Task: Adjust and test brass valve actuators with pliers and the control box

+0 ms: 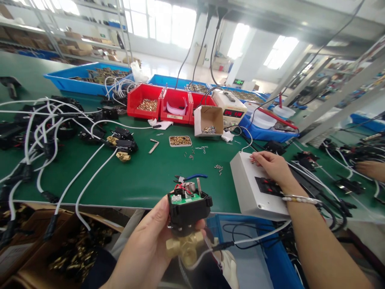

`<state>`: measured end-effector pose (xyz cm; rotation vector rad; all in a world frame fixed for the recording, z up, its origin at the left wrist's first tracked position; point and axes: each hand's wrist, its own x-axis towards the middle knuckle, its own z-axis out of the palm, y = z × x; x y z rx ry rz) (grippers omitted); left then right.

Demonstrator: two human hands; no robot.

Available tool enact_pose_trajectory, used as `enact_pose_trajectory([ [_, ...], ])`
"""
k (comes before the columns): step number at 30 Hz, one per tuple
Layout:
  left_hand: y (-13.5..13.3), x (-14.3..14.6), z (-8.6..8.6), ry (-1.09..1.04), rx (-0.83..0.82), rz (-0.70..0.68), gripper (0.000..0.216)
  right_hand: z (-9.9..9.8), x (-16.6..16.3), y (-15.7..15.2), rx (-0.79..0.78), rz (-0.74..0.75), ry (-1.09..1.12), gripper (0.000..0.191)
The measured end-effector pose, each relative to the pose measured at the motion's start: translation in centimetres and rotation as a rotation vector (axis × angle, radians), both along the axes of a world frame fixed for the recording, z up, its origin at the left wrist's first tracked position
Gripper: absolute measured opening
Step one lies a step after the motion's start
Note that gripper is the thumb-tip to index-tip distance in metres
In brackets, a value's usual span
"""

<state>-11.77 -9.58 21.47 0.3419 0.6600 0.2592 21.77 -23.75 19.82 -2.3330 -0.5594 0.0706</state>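
My left hand (pixel 150 245) is wrapped round a motorised valve (pixel 187 218): a black open housing with a green circuit board and red wires on top, and a brass body below. A white cable runs from it to the right. My right hand (pixel 270 166) rests on top of a white switch box (pixel 249 188) on the green table, fingers curled down onto its far end, beside red and black rocker switches (pixel 267 185). A bracelet sits on that wrist.
Finished valves with white cables (pixel 60 132) crowd the table's left. Red bins (pixel 162 104), a small cardboard box (pixel 209 119), a tray of brass parts (pixel 179 140), loose screws (pixel 219 167), a power supply (pixel 230 106) and blue trays stand behind. Another person's hand (pixel 371 169) works at far right.
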Motion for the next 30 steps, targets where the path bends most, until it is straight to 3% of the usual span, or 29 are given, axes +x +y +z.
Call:
enact_pose_trajectory([
  [3,0.1,-0.2,0.0,0.006,-0.029,-0.029,0.041,0.1,-0.1,0.0,-0.003,-0.015,0.01,0.058],
  [7,0.4,-0.6,-0.1,-0.16,-0.054,-0.113,0.055,0.2,-0.2,0.0,0.005,-0.025,0.014,0.055],
  [15,0.4,-0.7,-0.5,-0.184,-0.068,-0.11,0.055,0.6,-0.4,0.0,-0.006,-0.038,0.052,0.024],
  [19,0.5,-0.5,-0.5,-0.217,-0.039,-0.141,0.059,0.7,-0.6,0.2,-0.003,-0.043,0.052,0.032],
  [23,0.5,-0.5,-0.8,-0.269,-0.048,-0.146,0.059,0.9,-0.9,0.3,-0.006,-0.049,0.023,0.053],
  [26,0.6,-0.6,-1.7,-0.334,-0.073,-0.17,0.049,0.9,-1.0,0.4,-0.018,-0.05,0.02,0.063],
  [30,0.8,-0.8,-3.6,-0.562,-0.122,-0.257,0.041,0.7,-0.9,0.3,-0.037,-0.041,0.005,0.063],
])
